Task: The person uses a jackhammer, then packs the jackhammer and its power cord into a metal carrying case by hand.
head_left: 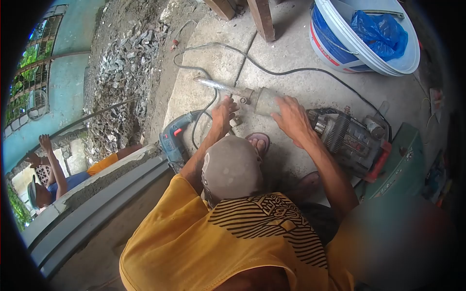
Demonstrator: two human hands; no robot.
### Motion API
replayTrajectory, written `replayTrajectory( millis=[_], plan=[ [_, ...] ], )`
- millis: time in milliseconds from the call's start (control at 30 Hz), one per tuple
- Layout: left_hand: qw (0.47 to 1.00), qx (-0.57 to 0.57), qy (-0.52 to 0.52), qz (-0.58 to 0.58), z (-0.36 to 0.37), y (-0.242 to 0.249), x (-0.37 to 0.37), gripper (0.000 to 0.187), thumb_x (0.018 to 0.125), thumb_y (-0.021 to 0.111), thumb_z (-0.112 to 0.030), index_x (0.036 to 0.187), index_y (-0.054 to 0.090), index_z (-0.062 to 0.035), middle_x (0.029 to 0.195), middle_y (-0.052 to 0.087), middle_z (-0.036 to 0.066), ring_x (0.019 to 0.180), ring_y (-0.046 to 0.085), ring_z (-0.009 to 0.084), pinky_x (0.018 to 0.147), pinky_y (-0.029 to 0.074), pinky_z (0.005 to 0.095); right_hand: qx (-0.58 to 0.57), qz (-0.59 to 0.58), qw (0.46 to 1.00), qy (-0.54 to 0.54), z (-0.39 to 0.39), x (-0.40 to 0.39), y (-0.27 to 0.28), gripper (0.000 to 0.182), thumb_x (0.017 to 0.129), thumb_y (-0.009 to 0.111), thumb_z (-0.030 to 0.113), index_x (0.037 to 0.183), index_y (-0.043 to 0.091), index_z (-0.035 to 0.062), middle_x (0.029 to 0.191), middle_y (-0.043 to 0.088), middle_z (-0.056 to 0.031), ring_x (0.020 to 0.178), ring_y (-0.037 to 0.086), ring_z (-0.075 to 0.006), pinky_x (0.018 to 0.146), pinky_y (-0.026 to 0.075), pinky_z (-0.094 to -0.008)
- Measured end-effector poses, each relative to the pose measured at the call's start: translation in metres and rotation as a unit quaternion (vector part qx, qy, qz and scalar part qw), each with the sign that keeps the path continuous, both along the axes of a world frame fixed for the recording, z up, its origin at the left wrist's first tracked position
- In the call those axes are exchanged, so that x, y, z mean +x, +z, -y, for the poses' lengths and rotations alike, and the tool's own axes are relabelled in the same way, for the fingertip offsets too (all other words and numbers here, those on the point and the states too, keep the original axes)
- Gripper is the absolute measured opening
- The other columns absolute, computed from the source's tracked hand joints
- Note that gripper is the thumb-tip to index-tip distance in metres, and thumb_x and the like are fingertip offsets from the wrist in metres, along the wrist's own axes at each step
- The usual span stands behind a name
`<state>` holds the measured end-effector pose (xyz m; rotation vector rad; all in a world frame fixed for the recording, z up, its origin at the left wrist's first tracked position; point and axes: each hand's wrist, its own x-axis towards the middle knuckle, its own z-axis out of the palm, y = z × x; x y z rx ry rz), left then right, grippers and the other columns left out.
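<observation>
Neither of my own hands shows in the head view. Below me a person in a yellow shirt (194, 233) and grey cap (230, 165) crouches over the concrete floor. That person's left hand (223, 115) is at a metal rod-like piece (216, 85), its fingers bent by a small fitting. The person's right hand (293, 119) rests on a grey cylinder (267, 101) in line with the rod. To the left lies a blue-grey power tool (174, 140) with a red trigger. A machine with a coil spring and red handle (347, 140) lies to the right.
A white-and-blue bucket (335, 48) holds a blue plastic bag (381, 36). A black cable (291, 72) crosses the concrete. A green metal case (400, 162) stands at right. Wooden legs (261, 19) stand at the top. Outside are gravel (126, 63) and another person (53, 179).
</observation>
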<state>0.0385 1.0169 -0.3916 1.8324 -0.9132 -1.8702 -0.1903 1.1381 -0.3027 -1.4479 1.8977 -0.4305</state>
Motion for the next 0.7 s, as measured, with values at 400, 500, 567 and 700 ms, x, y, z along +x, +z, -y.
replayTrajectory(
  millis=[400, 500, 567, 700],
  plan=[
    [0.985, 0.12, 0.077, -0.098, 0.029, -0.047, -0.01, 0.033, 0.096, 0.059, -0.037, 0.108, 0.057, -0.007, 0.103, 0.06, 0.006, 0.085, 0.054, 0.0149, 0.071, 0.04, 0.0305, 0.045, -0.103, 0.993, -0.032, 0.025, 0.03, -0.064, 0.107, 0.061, 0.088, 0.025, 0.145, 0.026, 0.0059, 0.125, 0.049, -0.0229, 0.121, 0.046, -0.038, 0.1, 0.035, -0.0492],
    [0.983, 0.128, 0.051, -0.12, 0.029, -0.051, -0.006, 0.021, 0.096, 0.059, -0.034, 0.096, 0.058, -0.0131, 0.084, 0.059, -0.001, 0.074, 0.052, 0.0113, 0.064, 0.039, 0.0255, 0.101, -0.077, 0.992, -0.027, 0.029, 0.027, -0.064, 0.105, 0.059, 0.089, 0.025, 0.142, 0.029, 0.0051, 0.12, 0.053, -0.0234, 0.117, 0.05, -0.0384, 0.099, 0.038, -0.047],
    [0.985, 0.102, 0.085, -0.107, 0.028, -0.043, -0.016, 0.024, 0.096, 0.06, -0.032, 0.087, 0.057, -0.01, 0.077, 0.051, 0.0, 0.065, 0.047, 0.0106, 0.053, 0.035, 0.0252, 0.097, -0.071, 0.993, -0.018, 0.032, 0.022, -0.065, 0.101, 0.057, 0.09, 0.025, 0.137, 0.033, 0.0034, 0.115, 0.056, -0.0241, 0.111, 0.054, -0.0394, 0.096, 0.041, -0.0458],
    [0.987, 0.098, 0.073, -0.099, 0.027, -0.04, -0.017, 0.022, 0.096, 0.06, -0.031, 0.087, 0.057, -0.0107, 0.078, 0.052, 0.0, 0.066, 0.049, 0.0108, 0.055, 0.035, 0.0251, 0.091, -0.067, 0.993, -0.011, 0.032, 0.02, -0.069, 0.098, 0.056, 0.09, 0.025, 0.134, 0.035, 0.0025, 0.114, 0.056, -0.0246, 0.11, 0.055, -0.0399, 0.094, 0.043, -0.0462]
  ],
)
